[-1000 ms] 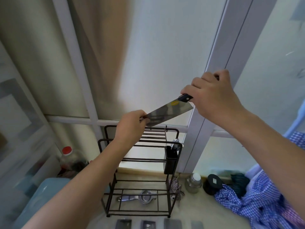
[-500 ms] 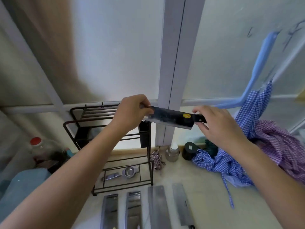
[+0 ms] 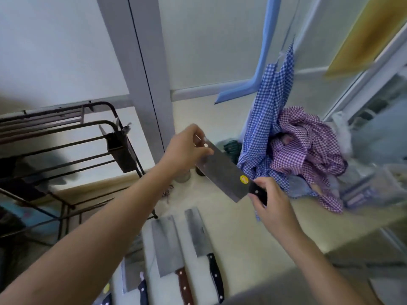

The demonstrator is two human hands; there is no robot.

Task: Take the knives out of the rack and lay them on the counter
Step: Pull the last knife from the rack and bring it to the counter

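I hold a cleaver (image 3: 222, 172) with a yellow sticker in the air above the counter (image 3: 242, 234). My right hand (image 3: 273, 208) grips its black handle. My left hand (image 3: 187, 150) pinches the far end of the blade. The blade slants down to the right. The black wire rack (image 3: 66, 155) stands at the left, with a black holder (image 3: 120, 150) on its side that has some utensils in it. Several cleavers lie side by side on the counter below my arms, among them a brown-handled one (image 3: 169, 249) and a black-handled one (image 3: 201, 236).
Blue and purple checked cloths (image 3: 293, 150) are piled at the back right of the counter. A jar (image 3: 182, 176) and a dark lid stand by the wall behind the held cleaver. A window frame post (image 3: 141, 73) rises behind the rack.
The cleaver has come down and to the right, away from the rack, and now tilts with its handle end low. My view has swung right and down, showing more of the counter.
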